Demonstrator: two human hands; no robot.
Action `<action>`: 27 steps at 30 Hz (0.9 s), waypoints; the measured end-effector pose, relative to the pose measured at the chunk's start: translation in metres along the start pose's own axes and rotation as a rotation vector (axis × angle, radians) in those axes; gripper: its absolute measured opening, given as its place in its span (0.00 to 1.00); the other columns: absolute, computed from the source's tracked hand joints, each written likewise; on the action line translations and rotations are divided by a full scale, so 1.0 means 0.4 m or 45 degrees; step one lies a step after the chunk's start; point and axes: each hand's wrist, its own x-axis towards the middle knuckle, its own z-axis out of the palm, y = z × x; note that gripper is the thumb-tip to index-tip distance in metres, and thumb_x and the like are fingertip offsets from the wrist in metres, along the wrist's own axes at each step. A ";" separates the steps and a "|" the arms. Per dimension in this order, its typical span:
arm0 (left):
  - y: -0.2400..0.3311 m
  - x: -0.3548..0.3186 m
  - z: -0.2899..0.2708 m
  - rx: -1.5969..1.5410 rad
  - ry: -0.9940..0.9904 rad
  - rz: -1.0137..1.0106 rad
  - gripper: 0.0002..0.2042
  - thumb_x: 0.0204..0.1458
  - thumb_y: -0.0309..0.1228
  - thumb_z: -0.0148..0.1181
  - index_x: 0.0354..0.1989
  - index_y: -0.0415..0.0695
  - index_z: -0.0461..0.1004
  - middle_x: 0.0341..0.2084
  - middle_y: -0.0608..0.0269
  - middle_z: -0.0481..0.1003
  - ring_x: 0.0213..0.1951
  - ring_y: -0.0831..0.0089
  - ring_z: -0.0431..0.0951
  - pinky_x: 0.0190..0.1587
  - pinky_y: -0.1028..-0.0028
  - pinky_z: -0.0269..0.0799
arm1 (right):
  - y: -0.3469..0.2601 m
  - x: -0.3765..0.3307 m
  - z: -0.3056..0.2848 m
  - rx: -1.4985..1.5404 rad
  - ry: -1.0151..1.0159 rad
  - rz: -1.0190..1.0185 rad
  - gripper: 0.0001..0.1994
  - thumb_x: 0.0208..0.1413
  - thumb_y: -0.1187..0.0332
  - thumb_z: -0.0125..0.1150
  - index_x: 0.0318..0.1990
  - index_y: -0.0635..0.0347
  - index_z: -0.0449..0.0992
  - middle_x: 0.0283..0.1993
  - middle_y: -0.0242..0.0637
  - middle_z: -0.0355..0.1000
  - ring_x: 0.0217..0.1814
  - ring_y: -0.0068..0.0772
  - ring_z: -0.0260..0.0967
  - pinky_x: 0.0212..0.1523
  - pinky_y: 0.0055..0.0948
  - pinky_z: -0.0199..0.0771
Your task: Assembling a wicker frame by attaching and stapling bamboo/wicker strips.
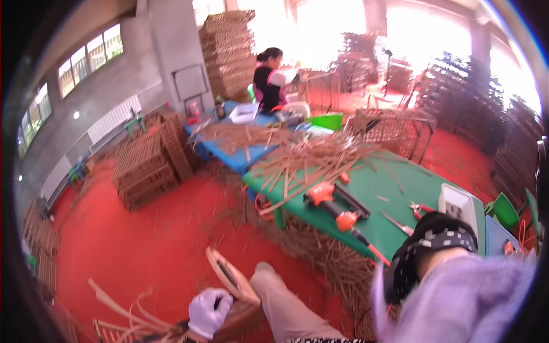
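Note:
My left hand (210,311), in a white glove, is low in the picture with its fingers curled closed. It lies against a tan piece of woven or wooden work (239,287) with a dark slot, beside my knee. What the fingers hold, if anything, is hidden. My right arm, in a lavender sleeve (463,294), reaches to the green table (303,203). A black cuff with white squares (443,237) hides the right hand. Nearest to that cuff are red-handled pliers (420,210), a pointed tool with a light handle (396,222) and a white socket box (459,204).
An orange and black nail gun (331,207) with a hose lies on the green table, beside a heap of tan strips (320,157). A person (269,80) sits behind the blue table (229,157). Stacked slatted frames (151,160) stand left; strips litter the red floor (171,240).

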 end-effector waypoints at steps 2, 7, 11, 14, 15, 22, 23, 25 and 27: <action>0.012 -0.003 -0.031 -0.029 0.018 -0.174 0.11 0.47 0.38 0.60 0.28 0.42 0.75 0.21 0.55 0.74 0.24 0.60 0.76 0.27 0.67 0.71 | -0.006 0.004 -0.012 0.014 0.025 -0.019 0.32 0.44 0.52 0.59 0.51 0.68 0.64 0.31 0.38 0.66 0.28 0.30 0.63 0.32 0.29 0.68; -0.009 -0.041 -0.033 -0.081 0.069 -0.198 0.10 0.45 0.36 0.63 0.27 0.42 0.75 0.20 0.56 0.74 0.22 0.64 0.76 0.26 0.70 0.71 | 0.000 0.018 -0.042 0.021 0.122 -0.045 0.30 0.45 0.54 0.59 0.51 0.68 0.64 0.32 0.39 0.67 0.28 0.31 0.64 0.32 0.29 0.69; -0.007 -0.038 -0.036 -0.098 -0.014 -0.216 0.10 0.47 0.40 0.59 0.26 0.47 0.76 0.23 0.58 0.75 0.28 0.59 0.76 0.31 0.65 0.72 | -0.035 0.028 -0.046 -0.017 0.185 -0.055 0.29 0.46 0.56 0.59 0.51 0.68 0.65 0.32 0.40 0.67 0.28 0.31 0.65 0.33 0.30 0.70; 0.002 0.010 -0.027 -0.051 -0.009 -0.071 0.10 0.47 0.40 0.59 0.27 0.48 0.76 0.23 0.59 0.74 0.27 0.58 0.75 0.30 0.65 0.71 | -0.063 0.049 -0.042 -0.051 0.222 -0.040 0.27 0.46 0.58 0.58 0.51 0.68 0.65 0.33 0.41 0.68 0.29 0.32 0.66 0.33 0.30 0.70; -0.010 0.001 -0.037 -0.031 0.071 -0.022 0.10 0.47 0.40 0.59 0.27 0.47 0.76 0.22 0.59 0.74 0.26 0.59 0.75 0.29 0.65 0.71 | -0.050 0.041 -0.029 -0.014 0.204 -0.033 0.27 0.47 0.58 0.58 0.51 0.68 0.65 0.33 0.41 0.68 0.29 0.32 0.66 0.33 0.30 0.70; -0.025 -0.019 -0.010 -0.040 0.104 -0.039 0.07 0.45 0.35 0.61 0.26 0.45 0.75 0.21 0.57 0.74 0.25 0.59 0.75 0.28 0.66 0.71 | -0.018 0.001 0.038 0.113 0.009 0.101 0.25 0.48 0.62 0.58 0.51 0.68 0.65 0.34 0.44 0.69 0.29 0.34 0.68 0.34 0.31 0.72; -0.007 -0.010 -0.022 -0.047 0.073 -0.052 0.08 0.46 0.35 0.61 0.27 0.44 0.75 0.22 0.57 0.74 0.25 0.59 0.75 0.29 0.65 0.71 | -0.009 -0.002 0.044 0.113 -0.019 0.126 0.24 0.49 0.63 0.58 0.51 0.68 0.65 0.34 0.44 0.69 0.29 0.34 0.69 0.34 0.31 0.72; -0.005 -0.017 -0.021 0.011 0.132 -0.011 0.07 0.46 0.34 0.61 0.27 0.43 0.74 0.21 0.56 0.74 0.25 0.58 0.75 0.29 0.65 0.71 | -0.003 -0.010 0.057 0.141 -0.054 0.169 0.24 0.49 0.64 0.58 0.51 0.68 0.65 0.34 0.44 0.70 0.30 0.34 0.69 0.34 0.32 0.73; -0.036 -0.025 -0.006 0.089 0.084 0.086 0.09 0.52 0.37 0.56 0.35 0.45 0.73 0.29 0.56 0.75 0.32 0.58 0.76 0.35 0.64 0.71 | 0.007 -0.033 0.059 0.148 -0.090 0.211 0.23 0.50 0.65 0.58 0.51 0.68 0.66 0.34 0.45 0.70 0.30 0.35 0.70 0.34 0.32 0.73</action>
